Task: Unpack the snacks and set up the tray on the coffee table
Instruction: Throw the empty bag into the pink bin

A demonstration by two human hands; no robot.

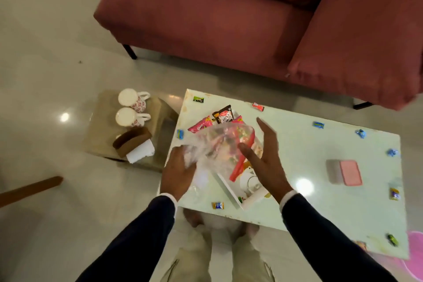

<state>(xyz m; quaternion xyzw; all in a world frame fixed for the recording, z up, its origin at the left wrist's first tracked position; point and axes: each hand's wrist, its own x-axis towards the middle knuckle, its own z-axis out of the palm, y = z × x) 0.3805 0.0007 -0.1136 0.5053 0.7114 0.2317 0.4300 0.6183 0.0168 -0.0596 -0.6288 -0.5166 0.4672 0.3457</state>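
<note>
Dark sleeves (137,236) at lower frame; left hand (177,173) pinched the limp, slippery plastic bag (219,146) by its edge, right hand (263,158) spread.

Even indoor light; ceiling-lamp glare on floor (64,117) and table (304,186); soft blur, edges warped.

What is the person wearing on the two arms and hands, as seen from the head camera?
Both arms wear long dark navy sleeves, with a narrow white cuff at each wrist. The left hand and the right hand are bare: no gloves, and no rings or watch can be seen.
</note>
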